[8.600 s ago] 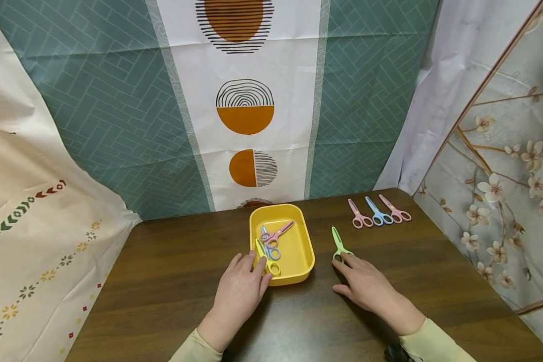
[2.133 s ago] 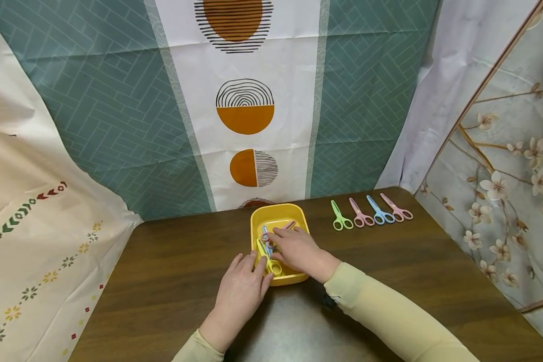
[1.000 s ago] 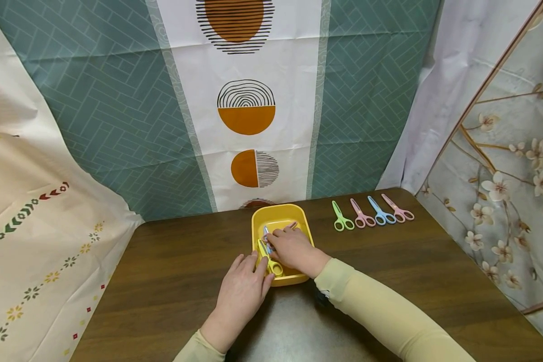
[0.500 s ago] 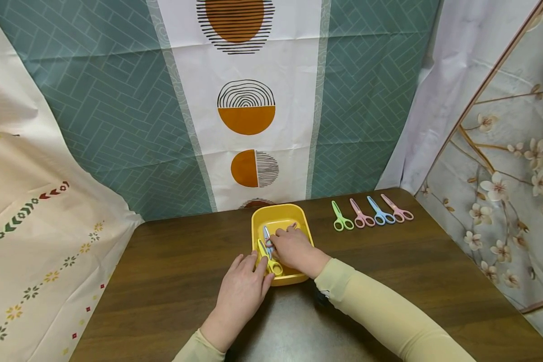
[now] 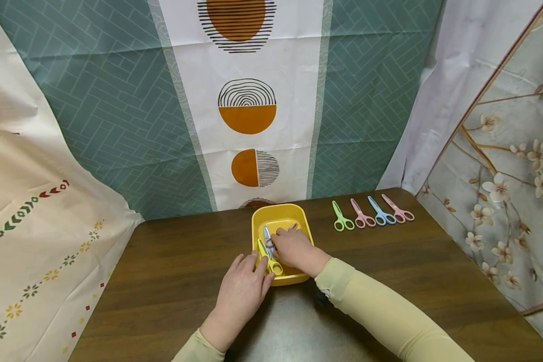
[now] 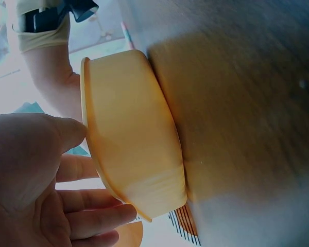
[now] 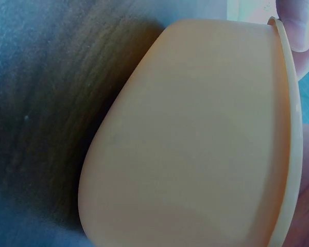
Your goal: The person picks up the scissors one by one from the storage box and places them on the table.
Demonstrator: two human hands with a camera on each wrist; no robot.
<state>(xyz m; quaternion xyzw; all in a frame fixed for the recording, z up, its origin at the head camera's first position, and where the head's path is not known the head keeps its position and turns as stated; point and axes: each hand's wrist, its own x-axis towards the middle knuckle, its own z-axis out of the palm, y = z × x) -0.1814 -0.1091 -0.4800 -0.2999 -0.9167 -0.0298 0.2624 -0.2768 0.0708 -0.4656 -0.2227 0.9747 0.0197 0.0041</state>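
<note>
A yellow tray [image 5: 305, 223] stands on the table with yellow scissors [image 5: 276, 269], blue scissors [image 5: 266, 234] and pink scissors [image 5: 294, 226] inside. My left hand [image 5: 242, 289] holds the tray at its near left corner; in the left wrist view the thumb touches the rim and two fingers reach behind it. My right hand [image 5: 294, 249] is down in the tray, its fingers curled at the pink scissors' handle. It covers most of that pair, with the tip and a bit of handle loop showing. In the right wrist view the tray's wall [image 7: 190, 134] hides most of the hand.
To the right, at the back of the brown table [image 5: 181, 266], lie green scissors [image 5: 342, 218], pink scissors [image 5: 362, 216], blue scissors [image 5: 382, 213] and another pink pair [image 5: 399, 211] in a row, tips pointing back. A patterned cloth [image 5: 249, 120] hangs behind.
The green scissors have gone from the right hand's fingers into the row at the back. My right hand has moved left into the tray, taking hold of the pink scissors. My left hand stays put.
</note>
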